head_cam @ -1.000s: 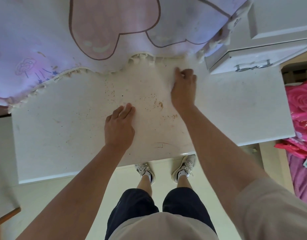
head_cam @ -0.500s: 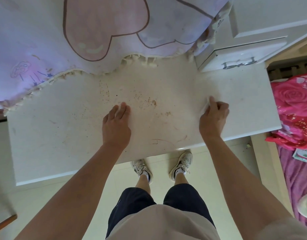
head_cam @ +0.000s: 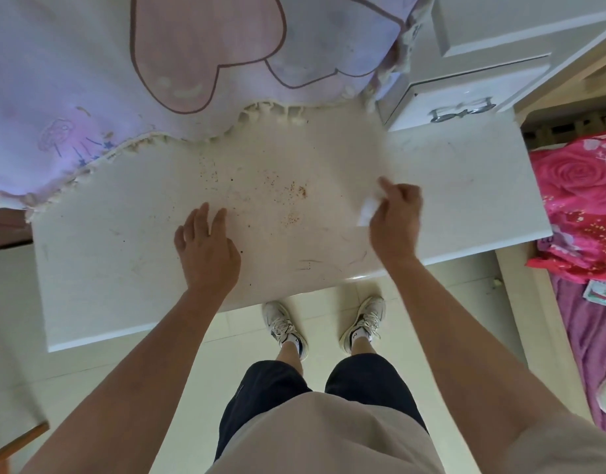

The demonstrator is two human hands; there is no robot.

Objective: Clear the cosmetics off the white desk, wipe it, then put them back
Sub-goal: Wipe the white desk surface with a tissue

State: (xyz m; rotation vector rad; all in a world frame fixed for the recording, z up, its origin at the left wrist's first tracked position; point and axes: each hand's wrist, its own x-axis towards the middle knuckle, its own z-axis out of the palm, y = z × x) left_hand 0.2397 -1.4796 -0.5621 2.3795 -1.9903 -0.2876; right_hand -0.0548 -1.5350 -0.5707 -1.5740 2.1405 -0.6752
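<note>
My left hand [head_cam: 206,249]: fingers loosely spread, low over the white desk [head_cam: 124,285], left of centre | my right hand [head_cam: 395,220]: fingers curled, pinching a white wipe [head_cam: 367,211] over the desk's right half | brown specks [head_cam: 296,196]: on the desktop between both hands.

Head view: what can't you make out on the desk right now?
- Back strip of the desk: under the lilac blanket, head view.
- The white wipe: mostly behind the right hand, blurred; cloth or tissue unclear.
- The cosmetics: none in frame.
- Patch of desk beneath the left hand: covered.
</note>
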